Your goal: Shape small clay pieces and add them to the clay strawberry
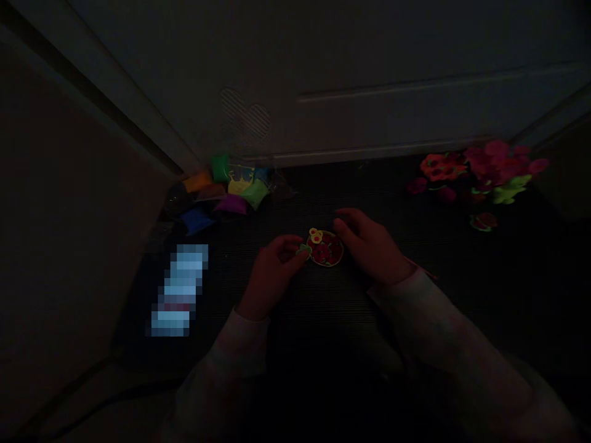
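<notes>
Item, centre of a dark, finely grained tabletop (286, 215): one red disc (327, 253), roundish, light yellow-green rim, darker marks and small green touches on its face. At its eleven o'clock edge, one yellow two-lobed piece (316, 236) with red centres; at its nine o'clock edge, one green leaf-shaped piece (303, 249). Left hand (272, 271), entering from seven o'clock: fingers curled, thumb and forefinger drawn nearly together; in this dim light they appear to pinch the green leaf-shaped piece. Right hand (369, 246), entering from four o'clock: thumb and forefinger partly open with a small gap, tips just beside the disc's one o'clock edge, nothing seen in their hold. Both wrists in pale sleeves (438, 326). Ten o'clock from the disc: a group of small packets (231, 203), orange, green, yellow, blue, purple and brown, with clear wrapping among them. Between eight and nine: one bright, pixelated rectangle (182, 289), slanted. Two o'clock: a cluster of shaped pieces (494, 166), pink, orange and yellow-green; just below it, one small red-and-green piece (483, 222), set apart. Eleven o'clock, on the pale panel (369, 123) behind: one striped, rounded ornament (247, 115).
</notes>
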{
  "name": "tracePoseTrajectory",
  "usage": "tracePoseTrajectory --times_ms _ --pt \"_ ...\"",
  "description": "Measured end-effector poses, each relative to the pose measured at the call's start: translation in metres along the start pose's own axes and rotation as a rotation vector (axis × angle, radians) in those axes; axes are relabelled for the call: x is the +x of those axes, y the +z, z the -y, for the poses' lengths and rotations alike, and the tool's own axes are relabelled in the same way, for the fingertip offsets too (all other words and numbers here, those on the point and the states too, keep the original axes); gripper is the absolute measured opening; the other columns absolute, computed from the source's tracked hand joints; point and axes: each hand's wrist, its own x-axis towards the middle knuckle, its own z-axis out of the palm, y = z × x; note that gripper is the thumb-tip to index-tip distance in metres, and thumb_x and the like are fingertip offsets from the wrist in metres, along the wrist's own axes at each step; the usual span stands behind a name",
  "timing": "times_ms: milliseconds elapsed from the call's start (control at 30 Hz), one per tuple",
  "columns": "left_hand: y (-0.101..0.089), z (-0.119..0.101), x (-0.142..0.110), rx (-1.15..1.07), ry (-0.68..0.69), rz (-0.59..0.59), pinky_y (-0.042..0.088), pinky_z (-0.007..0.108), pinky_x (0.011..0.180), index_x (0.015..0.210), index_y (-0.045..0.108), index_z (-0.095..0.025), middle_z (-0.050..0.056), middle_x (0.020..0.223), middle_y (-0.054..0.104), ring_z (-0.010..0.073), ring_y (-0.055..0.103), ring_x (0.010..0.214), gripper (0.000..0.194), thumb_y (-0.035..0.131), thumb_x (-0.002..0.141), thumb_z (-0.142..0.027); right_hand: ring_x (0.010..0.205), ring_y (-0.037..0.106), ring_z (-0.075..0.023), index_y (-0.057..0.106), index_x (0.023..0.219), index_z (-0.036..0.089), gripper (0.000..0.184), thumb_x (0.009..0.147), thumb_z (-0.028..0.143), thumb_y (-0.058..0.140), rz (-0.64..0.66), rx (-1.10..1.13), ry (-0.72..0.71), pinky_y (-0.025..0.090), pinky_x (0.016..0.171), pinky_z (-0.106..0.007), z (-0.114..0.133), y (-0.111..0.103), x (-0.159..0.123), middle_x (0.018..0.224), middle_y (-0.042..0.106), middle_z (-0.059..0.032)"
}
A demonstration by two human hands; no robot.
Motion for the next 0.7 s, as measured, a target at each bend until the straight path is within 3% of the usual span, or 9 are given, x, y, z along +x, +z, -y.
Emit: tracePoseTrajectory --times_ms 133,433,700 --pt "-0.0019 0.0003 0.0005 -0.024 -0.020 -0.014 0.045 0.023 0.058 0.090 0.056 -0.017 -0.001 0.076 0.057 0.0095 0.056 0.061 0.030 0.063 0.065 -0.032 0.074 0.060 -0.0160 0.052 0.105 0.018 0.033 0.080 0.037 0.042 -0.007 0.015 -0.011 0.045 0.063 -0.029 0.0015 -0.0008 -0.0001 0.083 0.064 -0.0043" --pt "0.0049 -0.0005 0.0062 0.188 0.049 -0.028 0.042 0.025 0.057 0.076 0.058 -0.017 0.000 0.069 0.061 0.0121 0.056 0.062 0.021 0.063 0.063 -0.033 0.074 0.059 -0.0159 0.053 0.104 0.018 0.033 0.080 0.037 0.043 -0.015 0.018 -0.023 0.044 0.064 -0.029 0.0025 -0.0012 0.0002 0.082 0.064 -0.0041" --pt "0.0055 0.0009 0.0078 0.122 0.040 -0.004 0.041 0.022 0.052 0.079 0.058 -0.016 -0.001 0.069 0.059 0.0100 0.053 0.057 0.023 0.063 0.063 -0.031 0.073 0.059 -0.0156 0.053 0.103 0.019 0.031 0.079 0.036 0.044 -0.015 0.026 -0.036 0.044 0.065 -0.029 0.0008 -0.0002 0.0005 0.081 0.063 -0.0034"
